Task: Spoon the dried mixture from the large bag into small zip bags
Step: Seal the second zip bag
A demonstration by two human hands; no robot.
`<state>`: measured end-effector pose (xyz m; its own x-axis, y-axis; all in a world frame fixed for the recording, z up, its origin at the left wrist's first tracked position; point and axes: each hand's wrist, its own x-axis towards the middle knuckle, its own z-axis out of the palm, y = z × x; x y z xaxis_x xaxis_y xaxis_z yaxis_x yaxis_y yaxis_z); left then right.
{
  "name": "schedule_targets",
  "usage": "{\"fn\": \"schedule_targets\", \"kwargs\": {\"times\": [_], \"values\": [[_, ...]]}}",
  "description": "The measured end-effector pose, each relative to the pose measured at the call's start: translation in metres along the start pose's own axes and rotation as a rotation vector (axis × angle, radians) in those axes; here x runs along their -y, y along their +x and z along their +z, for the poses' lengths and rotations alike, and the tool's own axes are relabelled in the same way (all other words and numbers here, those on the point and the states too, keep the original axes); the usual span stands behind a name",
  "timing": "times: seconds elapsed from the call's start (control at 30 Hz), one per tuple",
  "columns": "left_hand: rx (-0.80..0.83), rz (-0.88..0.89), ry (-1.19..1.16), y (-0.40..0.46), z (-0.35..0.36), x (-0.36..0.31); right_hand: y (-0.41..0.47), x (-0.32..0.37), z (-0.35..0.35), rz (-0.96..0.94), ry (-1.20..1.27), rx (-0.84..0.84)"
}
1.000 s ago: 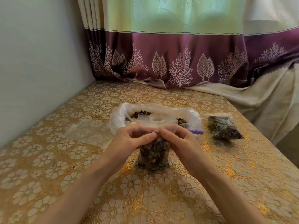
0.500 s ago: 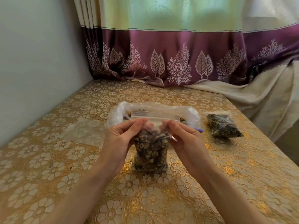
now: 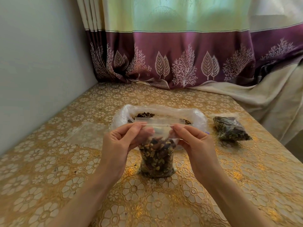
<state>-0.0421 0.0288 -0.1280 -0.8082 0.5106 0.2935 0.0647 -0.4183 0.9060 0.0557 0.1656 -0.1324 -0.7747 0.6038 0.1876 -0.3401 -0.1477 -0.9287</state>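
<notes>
A small zip bag (image 3: 157, 158) filled with brown dried mixture stands upright on the table in front of me. My left hand (image 3: 121, 141) pinches the left end of its zip strip and my right hand (image 3: 193, 141) pinches the right end, holding the strip stretched between them. Just behind it sits the large clear bag (image 3: 199, 117), its mouth rolled open, with dried mixture showing inside. A tip of a purple spoon (image 3: 207, 133) peeks out beside my right hand. A second filled small zip bag (image 3: 230, 128) lies at the right.
Empty clear zip bags (image 3: 85, 134) lie flat at the left on the gold floral tablecloth (image 3: 49, 169). A grey wall bounds the left side. A purple and green curtain (image 3: 180, 59) hangs behind, with beige cloth draped past the table's right edge.
My hands moved apart from the middle of the bag's top to its two ends, and the zip strip is now lifted and pulled straight between them.
</notes>
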Motion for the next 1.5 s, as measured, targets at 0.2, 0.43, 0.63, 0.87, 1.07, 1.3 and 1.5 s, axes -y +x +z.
{"fn": "schedule_targets", "kwargs": {"times": [0.2,0.43,0.63,0.87,1.07,1.3,1.5], "values": [[0.037,0.038,0.031,0.0,-0.006,-0.001,-0.001,0.004,0.0,0.008,0.046,0.019],[0.007,0.086,0.101,0.0,-0.004,0.001,0.0,0.003,0.002,-0.021,0.018,-0.01],[-0.024,0.135,0.197,-0.002,0.001,0.0,0.0,0.003,0.001,-0.056,-0.11,0.006],[0.007,0.132,0.228,-0.001,0.001,0.003,0.001,0.002,0.001,-0.094,-0.116,0.044],[0.079,0.142,0.269,-0.001,0.002,0.001,0.001,0.002,-0.001,-0.147,-0.195,0.118],[0.091,0.153,0.295,-0.001,0.002,0.0,0.002,0.0,-0.002,-0.213,-0.276,0.14],[0.115,0.194,0.365,-0.002,0.004,-0.001,0.001,0.0,0.0,-0.214,-0.278,0.154]]}}
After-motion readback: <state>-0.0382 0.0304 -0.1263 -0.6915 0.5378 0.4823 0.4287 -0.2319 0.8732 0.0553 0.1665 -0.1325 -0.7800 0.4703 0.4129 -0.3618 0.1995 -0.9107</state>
